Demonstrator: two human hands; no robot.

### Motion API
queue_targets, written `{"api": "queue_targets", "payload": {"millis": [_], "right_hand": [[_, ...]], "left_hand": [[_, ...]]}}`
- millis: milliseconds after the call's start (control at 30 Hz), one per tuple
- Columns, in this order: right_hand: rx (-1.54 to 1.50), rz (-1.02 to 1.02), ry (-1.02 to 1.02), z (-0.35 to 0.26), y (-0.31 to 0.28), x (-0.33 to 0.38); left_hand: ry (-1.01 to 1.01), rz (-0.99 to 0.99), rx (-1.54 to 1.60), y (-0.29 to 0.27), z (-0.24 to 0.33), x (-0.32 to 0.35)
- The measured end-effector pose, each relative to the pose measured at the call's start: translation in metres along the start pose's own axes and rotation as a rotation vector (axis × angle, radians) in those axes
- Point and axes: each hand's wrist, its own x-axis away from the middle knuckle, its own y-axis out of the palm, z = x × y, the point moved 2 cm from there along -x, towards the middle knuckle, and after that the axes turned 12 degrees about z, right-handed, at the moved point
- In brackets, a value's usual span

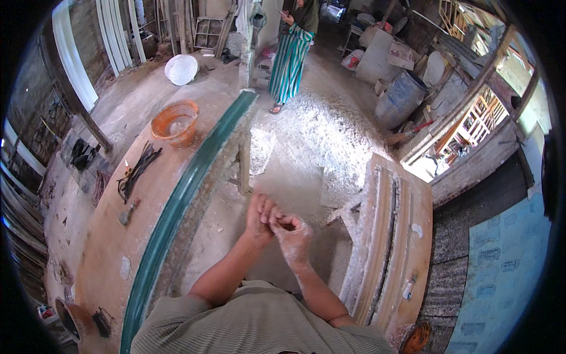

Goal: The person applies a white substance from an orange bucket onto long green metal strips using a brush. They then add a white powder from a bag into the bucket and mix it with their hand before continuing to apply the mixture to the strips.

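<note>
My left hand (259, 217) and my right hand (294, 237) meet in front of my chest, with their fingers curled and touching each other. Whitish dust coats the right one. Whether anything small is pinched between the fingers is hidden. To the left of them, a long green moulding strip (187, 171) runs along the edge of a wooden table (109, 236). Neither hand touches the strip. On the right is a board with long ridges (386, 236), spattered with white material.
On the table lie an orange basin (176, 124), dark strips (140, 168) and a small tool (129, 211). A white basin (181, 69) sits on the floor. Ahead, a person in a striped green garment (290, 68) stands near a post (244, 59). A blue drum (401, 99) stands far right.
</note>
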Motion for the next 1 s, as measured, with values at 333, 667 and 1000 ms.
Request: {"api": "queue_targets", "payload": {"millis": [333,667,1000], "right_hand": [[0.046,-0.341,-0.567,-0.072,0.225,-0.071],[-0.093,-0.799,-0.597,-0.038,0.377,-0.145],[-0.208,-1.310,0.114,-0.066,0.463,-0.248]], "left_hand": [[0.531,0.398,-0.467,0.053,0.157,0.025],[0.832,0.722,-0.548,0.005,0.277,0.001],[1.184,0.573,-0.304,0.018,0.405,-0.090]]}}
